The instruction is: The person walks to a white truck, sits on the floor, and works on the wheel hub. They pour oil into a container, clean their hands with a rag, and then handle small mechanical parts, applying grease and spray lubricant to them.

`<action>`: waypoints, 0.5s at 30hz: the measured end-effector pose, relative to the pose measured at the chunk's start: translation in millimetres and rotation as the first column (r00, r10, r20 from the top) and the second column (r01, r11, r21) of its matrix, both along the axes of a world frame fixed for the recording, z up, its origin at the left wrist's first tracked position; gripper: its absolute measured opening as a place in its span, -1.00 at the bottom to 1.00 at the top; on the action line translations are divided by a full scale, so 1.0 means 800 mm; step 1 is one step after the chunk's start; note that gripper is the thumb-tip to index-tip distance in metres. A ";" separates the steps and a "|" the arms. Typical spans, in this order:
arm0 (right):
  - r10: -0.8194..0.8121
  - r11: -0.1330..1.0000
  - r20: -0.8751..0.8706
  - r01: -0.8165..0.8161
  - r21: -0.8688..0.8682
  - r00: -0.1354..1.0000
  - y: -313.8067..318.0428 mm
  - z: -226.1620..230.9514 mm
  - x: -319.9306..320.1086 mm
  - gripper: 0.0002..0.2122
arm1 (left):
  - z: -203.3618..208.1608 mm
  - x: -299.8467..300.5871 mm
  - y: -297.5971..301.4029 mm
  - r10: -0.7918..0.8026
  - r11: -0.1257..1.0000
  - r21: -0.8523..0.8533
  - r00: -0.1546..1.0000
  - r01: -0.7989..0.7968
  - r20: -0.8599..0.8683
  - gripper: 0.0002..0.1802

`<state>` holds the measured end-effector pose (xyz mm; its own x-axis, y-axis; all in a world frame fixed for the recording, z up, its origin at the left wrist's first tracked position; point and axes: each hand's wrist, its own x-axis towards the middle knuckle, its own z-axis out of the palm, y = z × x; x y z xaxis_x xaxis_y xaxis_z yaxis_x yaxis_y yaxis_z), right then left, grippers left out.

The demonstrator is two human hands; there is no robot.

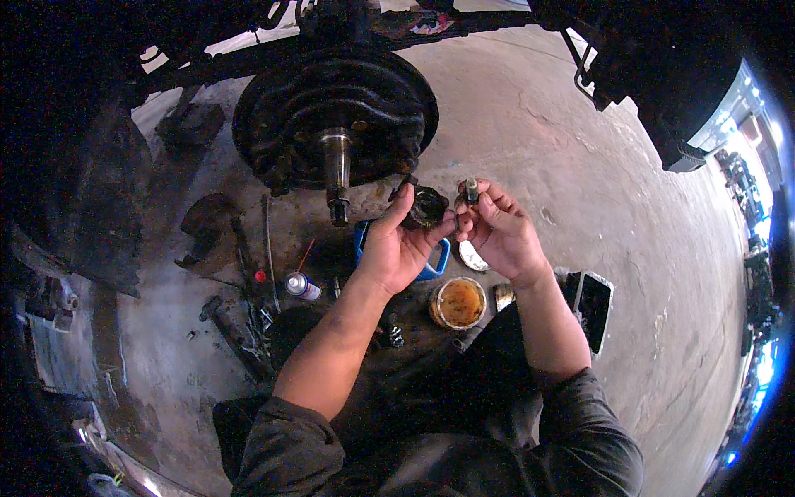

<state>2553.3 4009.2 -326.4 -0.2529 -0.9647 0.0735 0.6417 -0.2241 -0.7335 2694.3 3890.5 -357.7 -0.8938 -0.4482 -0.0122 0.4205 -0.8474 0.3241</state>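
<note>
My left hand (392, 255) is closed around a dark, greasy round metal part (427, 206) with a hollow face, held by its edge between thumb and fingers. Close beside it, my right hand (509, 236) pinches a short, pale-ended cylindrical piece (472, 190) upright between thumb and fingers. The fingertips of both hands nearly meet at the round part's right side. Just beyond the left hand, a bare metal spindle (337, 161) juts toward me from a large black round backing plate (273, 103). What exact kind the two held parts are, I cannot tell.
Below my hands stand an open tub of amber grease (460, 304), a blue container (445, 258) and a white lid (473, 257). A spray can (301, 287) with a red straw is to the left, near scattered tools (236, 335). A dark flat-screened device (594, 311) lies right of my knee.
</note>
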 end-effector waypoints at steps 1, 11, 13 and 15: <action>0.007 1.000 -0.013 -0.007 -0.002 1.000 0.000 0.000 0.001 -0.78 | -0.002 -0.001 0.000 0.016 1.000 0.001 1.000 -0.016 0.017 -0.67; 0.031 0.999 -0.071 -0.032 -0.026 0.997 -0.003 -0.002 0.004 -0.79 | 0.002 0.002 0.000 -0.045 0.996 -0.082 0.999 0.046 0.016 -0.57; -0.029 0.999 0.006 0.029 0.019 1.000 -0.006 0.002 0.008 -0.80 | 0.007 0.003 0.000 -0.051 0.992 -0.116 0.997 0.058 0.055 -0.55; -0.037 0.998 0.096 0.032 0.057 0.995 -0.007 0.004 0.006 -0.80 | 0.005 0.004 0.000 -0.035 0.994 -0.097 0.996 0.043 0.078 -0.54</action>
